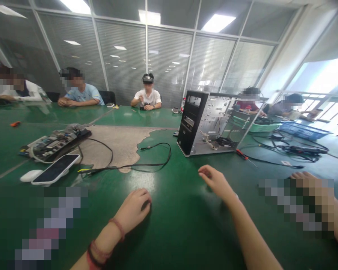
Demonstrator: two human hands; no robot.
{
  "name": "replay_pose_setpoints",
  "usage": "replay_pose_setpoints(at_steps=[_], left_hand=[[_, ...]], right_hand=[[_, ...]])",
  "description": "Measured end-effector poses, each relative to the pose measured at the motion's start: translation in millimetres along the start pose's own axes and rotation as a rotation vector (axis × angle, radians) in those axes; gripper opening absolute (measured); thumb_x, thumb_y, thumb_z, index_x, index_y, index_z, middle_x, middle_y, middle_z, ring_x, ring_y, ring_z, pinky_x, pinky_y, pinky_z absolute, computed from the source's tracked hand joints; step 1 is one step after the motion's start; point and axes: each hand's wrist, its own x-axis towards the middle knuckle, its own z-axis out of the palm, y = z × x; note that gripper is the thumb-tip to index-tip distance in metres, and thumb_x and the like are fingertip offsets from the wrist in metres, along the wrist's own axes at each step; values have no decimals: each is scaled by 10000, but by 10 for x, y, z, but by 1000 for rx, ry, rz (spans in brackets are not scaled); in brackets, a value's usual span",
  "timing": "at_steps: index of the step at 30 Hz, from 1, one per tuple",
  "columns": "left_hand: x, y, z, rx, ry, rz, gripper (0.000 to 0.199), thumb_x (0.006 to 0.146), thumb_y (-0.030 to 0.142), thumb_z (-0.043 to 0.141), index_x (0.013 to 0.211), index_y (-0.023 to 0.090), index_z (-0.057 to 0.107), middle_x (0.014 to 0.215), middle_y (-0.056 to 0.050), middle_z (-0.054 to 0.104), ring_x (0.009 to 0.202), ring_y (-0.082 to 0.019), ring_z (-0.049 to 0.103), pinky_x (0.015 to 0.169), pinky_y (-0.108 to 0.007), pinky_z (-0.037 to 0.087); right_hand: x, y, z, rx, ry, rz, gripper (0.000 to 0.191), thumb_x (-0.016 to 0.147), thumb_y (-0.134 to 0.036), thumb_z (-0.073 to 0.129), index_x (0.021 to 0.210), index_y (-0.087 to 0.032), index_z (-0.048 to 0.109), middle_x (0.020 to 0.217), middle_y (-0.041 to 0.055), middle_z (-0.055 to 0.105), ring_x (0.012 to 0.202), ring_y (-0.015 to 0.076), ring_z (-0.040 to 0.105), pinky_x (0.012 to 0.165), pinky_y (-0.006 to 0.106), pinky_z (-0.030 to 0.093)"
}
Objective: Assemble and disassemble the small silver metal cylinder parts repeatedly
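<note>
My left hand (135, 205), with reddish bands on its wrist, rests on the green tabletop (174, 210). Its fingers are curled in towards the thumb, and no object shows in them. My right hand (215, 182) is held just in front of the open computer case (193, 123), apart from it. The fingers there are curled loosely, also with nothing visible inside. The case stands upright, black front to the left, its side panel off and wires showing inside. Right of its base lies a red-handled screwdriver (243, 154).
A black cable (169, 157) lies in a loop at centre. To the left are a phone on a stand (56, 170), a white mouse (30, 175) and a circuit board assembly (56, 144). Another person's hand (304, 180) is at right, with blue baskets (304, 130) behind. Several people sit opposite.
</note>
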Motion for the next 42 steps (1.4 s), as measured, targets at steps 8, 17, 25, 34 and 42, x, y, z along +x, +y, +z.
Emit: replay_pose_setpoints(at_steps=[8, 17, 25, 34, 42], left_hand=[[2, 4, 12, -20, 5, -8, 158, 813, 115, 465, 822, 197, 601, 878, -32, 596, 860, -198, 554, 821, -350, 438], [35, 0, 11, -29, -23, -14, 156, 820, 131, 459, 835, 197, 600, 890, -36, 596, 872, -206, 552, 813, -356, 437], [25, -16, 31, -15, -10, 6, 158, 820, 138, 459, 835, 202, 602, 877, -34, 593, 853, -198, 552, 801, -340, 435], [34, -15, 21, -15, -29, 1, 147, 816, 138, 469, 843, 195, 602, 891, -37, 592, 869, -200, 550, 805, -337, 430], [3, 0, 34, 13, -28, 6, 129, 806, 145, 488, 851, 200, 595, 906, -36, 583, 884, -204, 543, 806, -333, 430]], right_hand=[[-44, 674, -351, -274, 176, 326, 146, 775, -290, 507, 872, -215, 586, 820, 37, 654, 764, 201, 608, 693, 312, 434], [-28, 689, -296, -327, 152, 373, 129, 776, -297, 533, 837, -226, 623, 798, 25, 666, 735, 183, 604, 625, 267, 390], [-36, 791, -292, -305, 133, 340, 153, 765, -309, 540, 837, -221, 643, 828, 42, 667, 742, 190, 609, 635, 277, 408], [-171, 688, -452, -175, 166, 348, 323, 758, -453, 520, 897, -189, 644, 839, 74, 689, 785, 225, 634, 700, 322, 464], [-866, 707, -747, -66, 174, 297, 402, 767, -529, 515, 991, -210, 612, 1006, 86, 667, 922, 262, 637, 758, 360, 523]])
